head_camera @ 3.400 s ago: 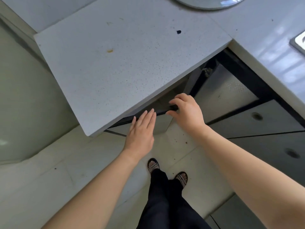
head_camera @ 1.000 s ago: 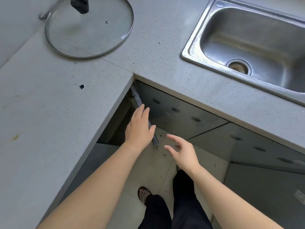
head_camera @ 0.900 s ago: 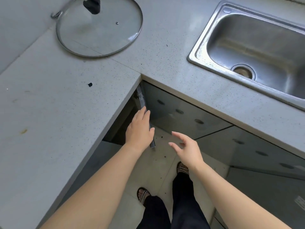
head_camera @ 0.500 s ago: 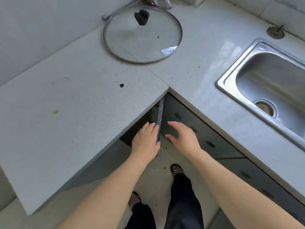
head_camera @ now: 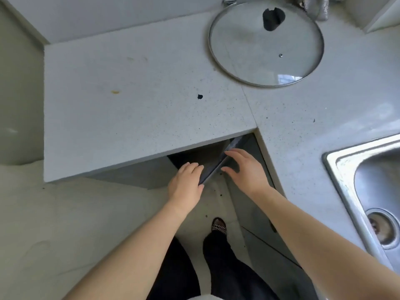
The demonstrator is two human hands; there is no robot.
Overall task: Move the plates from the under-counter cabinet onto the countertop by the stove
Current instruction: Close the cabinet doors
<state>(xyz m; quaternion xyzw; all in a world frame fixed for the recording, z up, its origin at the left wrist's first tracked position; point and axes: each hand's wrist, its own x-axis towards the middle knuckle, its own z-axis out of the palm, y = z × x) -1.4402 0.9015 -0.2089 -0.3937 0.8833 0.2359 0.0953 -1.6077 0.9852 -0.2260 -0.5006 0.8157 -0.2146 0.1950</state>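
Note:
No plates are in sight. Under the speckled grey countertop, the under-counter cabinet stands open and its inside is dark. Its door is swung out, and I see it edge-on as a thin dark strip. My left hand lies against the door's left face, fingers fairly straight and thumb at the door's near end. My right hand hovers on the other side with fingers spread, its index fingertip at the door's top edge.
A glass pot lid with a black knob lies on the counter's back corner. A steel sink is set in the counter at the right. Shut cabinet fronts run below it. My feet stand on the pale tiled floor.
My right hand has risen from beside the door to its top edge. My left hand stays on the door. The view has swung so the counter's left end shows.

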